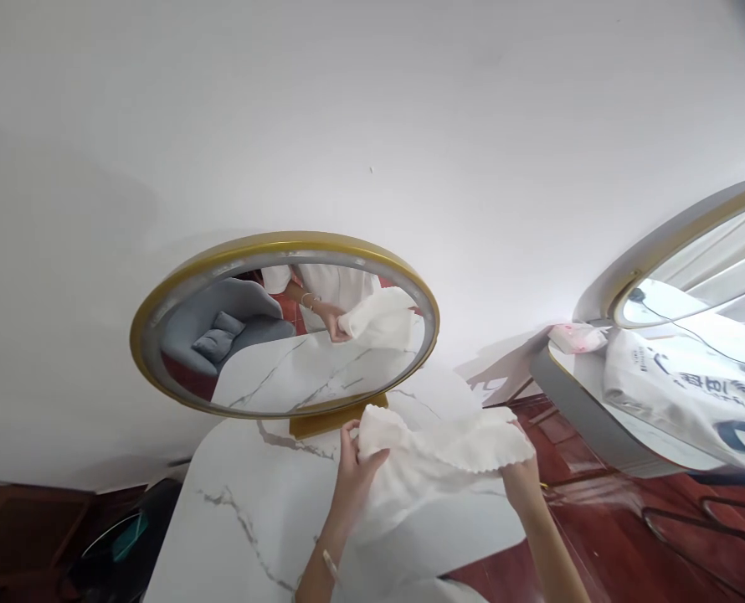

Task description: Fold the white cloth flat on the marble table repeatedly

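A soft white cloth (441,461) with a scalloped edge is spread between my hands above the near part of the marble-patterned table (222,502). My left hand (356,469) pinches its left end, thumb in front. At the right end my right hand (521,476) grips the other side, its fingers partly hidden behind the fabric. The upper edge sags a little in the middle, and the lower part hangs in loose folds. Just beyond it stands a round mirror (310,339) in a gold frame, which reflects the cloth and one hand.
To the right is a second table (573,368) with a gold-framed mirror (692,260), a pink-and-white packet (577,337) and a white printed bag (680,377). A black bin (127,544) stands at lower left. A white wall (372,109) rises behind; the floor (586,519) is red.
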`<state>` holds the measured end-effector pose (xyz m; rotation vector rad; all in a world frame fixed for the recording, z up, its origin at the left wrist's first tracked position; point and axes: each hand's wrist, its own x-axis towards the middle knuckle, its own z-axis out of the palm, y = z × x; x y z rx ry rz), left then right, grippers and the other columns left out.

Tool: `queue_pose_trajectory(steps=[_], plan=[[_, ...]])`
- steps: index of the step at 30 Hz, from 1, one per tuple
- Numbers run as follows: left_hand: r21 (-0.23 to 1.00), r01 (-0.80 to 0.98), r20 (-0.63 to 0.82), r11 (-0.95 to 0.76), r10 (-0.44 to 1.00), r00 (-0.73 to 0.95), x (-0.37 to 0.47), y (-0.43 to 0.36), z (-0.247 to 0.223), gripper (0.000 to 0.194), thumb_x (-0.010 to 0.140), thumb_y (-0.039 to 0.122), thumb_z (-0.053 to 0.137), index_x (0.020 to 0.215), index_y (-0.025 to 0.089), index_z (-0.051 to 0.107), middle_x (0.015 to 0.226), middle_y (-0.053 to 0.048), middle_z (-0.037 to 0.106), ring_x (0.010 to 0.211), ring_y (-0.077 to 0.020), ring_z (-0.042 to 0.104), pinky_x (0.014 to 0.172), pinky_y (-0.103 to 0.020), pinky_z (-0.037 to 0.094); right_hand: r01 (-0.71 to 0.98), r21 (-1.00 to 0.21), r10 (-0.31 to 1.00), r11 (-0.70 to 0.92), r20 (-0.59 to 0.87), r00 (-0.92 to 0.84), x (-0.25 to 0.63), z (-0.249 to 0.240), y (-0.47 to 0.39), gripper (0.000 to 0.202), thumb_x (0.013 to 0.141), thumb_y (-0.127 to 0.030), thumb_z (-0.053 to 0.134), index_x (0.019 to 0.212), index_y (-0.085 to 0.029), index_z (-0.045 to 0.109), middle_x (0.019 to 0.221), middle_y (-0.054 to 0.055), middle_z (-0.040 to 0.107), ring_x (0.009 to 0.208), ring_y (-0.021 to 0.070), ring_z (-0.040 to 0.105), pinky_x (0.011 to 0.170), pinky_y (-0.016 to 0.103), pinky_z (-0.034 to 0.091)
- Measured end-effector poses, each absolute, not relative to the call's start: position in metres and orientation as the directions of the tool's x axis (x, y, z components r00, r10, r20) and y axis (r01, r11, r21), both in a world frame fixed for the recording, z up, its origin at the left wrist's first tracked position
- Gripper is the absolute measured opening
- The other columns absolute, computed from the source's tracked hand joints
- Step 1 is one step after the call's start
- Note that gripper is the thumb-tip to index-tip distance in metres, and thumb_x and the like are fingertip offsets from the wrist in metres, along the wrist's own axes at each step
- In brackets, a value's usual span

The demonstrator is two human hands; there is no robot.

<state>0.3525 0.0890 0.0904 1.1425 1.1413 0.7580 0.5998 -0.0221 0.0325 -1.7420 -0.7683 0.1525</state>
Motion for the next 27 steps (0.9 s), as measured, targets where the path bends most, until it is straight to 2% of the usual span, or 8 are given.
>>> queue_pose_trajectory(steps=[2, 5, 9, 14, 18, 22, 24, 27], plan=[[0.942, 0.127, -0.333, 0.309, 0.899, 0.285, 0.365, 0.099, 0.075, 0.063, 0.063, 0.043, 0.071, 0.115, 0.026, 0.039, 0.096, -0.003, 0.064, 0.082, -0.0205, 0.065, 0.071, -0.032, 0.052, 0.354, -0.926, 0.600, -0.134, 0.209, 0.772, 0.618, 0.034, -0.018, 0.040, 0.061, -0.030, 0.048, 0.099, -0.022, 0.059, 0.085, 0.006, 0.065, 0.074, 0.0226, 0.061, 0.065, 0.034, 0.051], [0.943, 0.330, -0.130, 0.050, 0.965, 0.226, 0.383, 0.108, 0.044, 0.057, 0.070, 0.036, 0.064, 0.120, 0.022, 0.041, 0.116, -0.011, 0.056, 0.108, -0.0259, 0.057, 0.089, -0.041, 0.048, 0.242, -0.921, 0.605, -0.305, 0.009, 0.796, 0.645, 0.021, 0.004, 0.041, 0.058, -0.037, 0.051, 0.095, -0.021, 0.058, 0.084, 0.006, 0.066, 0.077, 0.0240, 0.062, 0.066, 0.034, 0.049], [0.710, 0.640, 0.076, -0.294, 0.935, 0.345, 0.399, 0.094, -0.002, 0.055, 0.077, 0.021, 0.053, 0.131, 0.022, 0.042, 0.140, -0.013, 0.039, 0.134, -0.0304, 0.032, 0.107, -0.051, 0.032, 0.188, -0.861, 0.547, -0.473, -0.119, 0.829, 0.666, -0.012, 0.032, 0.051, 0.052, -0.043, 0.058, 0.097, -0.020, 0.058, 0.071, 0.003, 0.063, 0.067, 0.0243, 0.061, 0.060, 0.036, 0.048], [0.485, 0.670, -0.036, -0.562, 0.753, 0.657, 0.410, 0.076, -0.048, 0.059, 0.081, 0.028, 0.055, 0.138, 0.027, 0.042, 0.154, -0.008, 0.022, 0.142, -0.0312, 0.015, 0.114, -0.050, 0.022, 0.258, -0.865, 0.595, -0.431, -0.057, 0.802, 0.680, -0.035, 0.042, 0.053, 0.054, -0.039, 0.055, 0.103, -0.020, 0.059, 0.075, 0.003, 0.064, 0.069, 0.0226, 0.062, 0.065, 0.036, 0.048], [0.425, 0.673, -0.053, -0.606, 0.725, 0.686, 0.427, 0.090, -0.053, 0.065, 0.085, 0.040, 0.053, 0.144, 0.025, 0.031, 0.156, -0.011, 0.016, 0.143, -0.0344, 0.008, 0.113, -0.054, 0.021, 0.333, -0.862, 0.614, -0.381, 0.033, 0.788, 0.695, -0.037, 0.053, 0.055, 0.064, -0.044, 0.053, 0.112, -0.018, 0.056, 0.089, 0.009, 0.066, 0.084, 0.0244, 0.063, 0.072, 0.036, 0.049], [0.364, 0.751, -0.118, -0.551, 0.773, 0.623, 0.452, 0.111, -0.036, 0.067, 0.084, 0.032, 0.056, 0.145, 0.026, 0.029, 0.156, -0.012, 0.015, 0.142, -0.0354, 0.010, 0.111, -0.053, 0.022, 0.446, -0.831, 0.635, -0.332, 0.152, 0.757, 0.704, -0.041, 0.070, 0.064, 0.068, -0.047, 0.055, 0.123, -0.016, 0.049, 0.107, 0.013, 0.063, 0.103, 0.0276, 0.056, 0.087, 0.045, 0.044], [0.354, 0.782, -0.181, -0.513, 0.782, 0.596, 0.463, 0.120, -0.029, 0.066, 0.085, 0.028, 0.054, 0.145, 0.027, 0.029, 0.156, -0.012, 0.013, 0.143, -0.0353, 0.009, 0.111, -0.052, 0.021, 0.586, -0.752, 0.667, -0.302, 0.273, 0.694, 0.700, -0.047, 0.075, 0.061, 0.072, -0.047, 0.053, 0.124, -0.016, 0.049, 0.120, 0.015, 0.058, 0.114, 0.0300, 0.048, 0.095, 0.051, 0.038], [0.364, 0.807, -0.249, -0.465, 0.787, 0.565, 0.476, 0.131, -0.024, 0.067, 0.083, 0.028, 0.053, 0.145, 0.023, 0.029, 0.157, -0.013, 0.009, 0.142, -0.0380, 0.006, 0.111, -0.053, 0.020, 0.837, -0.490, 0.803, -0.246, 0.381, 0.459, 0.686, -0.063, 0.079, 0.050, 0.083, -0.044, 0.043, 0.126, -0.019, 0.051, 0.132, 0.014, 0.050, 0.125, 0.0303, 0.038, 0.101, 0.050, 0.032]])
